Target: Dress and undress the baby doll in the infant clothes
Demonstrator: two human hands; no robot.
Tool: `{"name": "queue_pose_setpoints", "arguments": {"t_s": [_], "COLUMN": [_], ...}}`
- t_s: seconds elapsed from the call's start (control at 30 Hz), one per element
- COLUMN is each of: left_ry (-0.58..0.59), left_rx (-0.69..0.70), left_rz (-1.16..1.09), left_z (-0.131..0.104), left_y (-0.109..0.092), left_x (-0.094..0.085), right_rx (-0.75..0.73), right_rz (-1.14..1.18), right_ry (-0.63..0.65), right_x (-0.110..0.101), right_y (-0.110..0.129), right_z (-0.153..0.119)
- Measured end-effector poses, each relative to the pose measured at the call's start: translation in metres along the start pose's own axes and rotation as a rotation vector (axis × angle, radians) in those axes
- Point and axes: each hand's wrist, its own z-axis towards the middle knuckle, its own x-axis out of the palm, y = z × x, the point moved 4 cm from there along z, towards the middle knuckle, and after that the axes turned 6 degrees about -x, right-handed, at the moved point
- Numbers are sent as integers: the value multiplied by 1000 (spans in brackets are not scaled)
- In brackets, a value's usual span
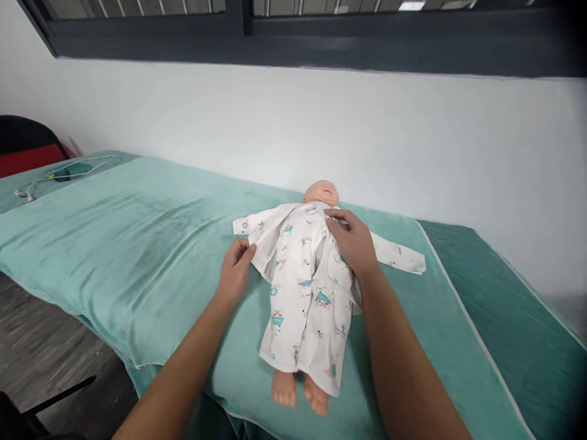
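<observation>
The left hand (236,266) pinches the edge of the white printed cotton gown (305,284), thumb against fingers; the right hand (353,238), half curled, touches its chest. The gown lies around the pink plastic baby doll (321,192), upon the green velvety cover (174,244). Better to smooth each layer gently, wrists low.

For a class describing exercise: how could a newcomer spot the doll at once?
Below the dark window frame, pale green cloth lies along the white wall. On it, between the left hand and right hand, is the baby doll. Unlike the plain cloth, it wears teal-printed white clothes, bare feet showing.
</observation>
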Motion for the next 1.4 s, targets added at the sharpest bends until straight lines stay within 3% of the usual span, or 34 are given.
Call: {"name": "queue_pose_setpoints", "arguments": {"t_s": [0.17,0.27,0.37,0.43,0.57,0.7,0.77,0.87,0.97,1.2,1.4], "left_ry": [23,180,378,389,191,90,92,100,97,200,292], "left_rx": [1,56,131,239,423,437,432,432,461,578,723], "left_rz": [-187,-287,-127,24,185,462,566,691,724,355,402], "left_z": [6,-6,-29,-41,-46,-38,-34,-27,-19,-24,-47], "left_y": [-21,-51,-74,-80,-71,-62,-64,-69,-73,-85,-70], "left_x": [22,51,77,83,76,75,78,84,88,76,69], "right_rx": [-43,-62,-94,-108,-161,-248,-237,-212,-278,-208,-38], "right_rz": [12,2,13,27,18,-208,-344,-477,-549,-506,-167], "right_ry": [61,85,84,83,92,1,23,277,481,516,665], "right_x": [3,3,4,5,7,-3,-11,-14,-13,-13,-23], "right_y": [-1,0,-1,-3,-1,18,29,40,47,46,38], "right_z": [-14,-18,-20,-21,-22,-29,-36,-52,-69,-73,-68]}}
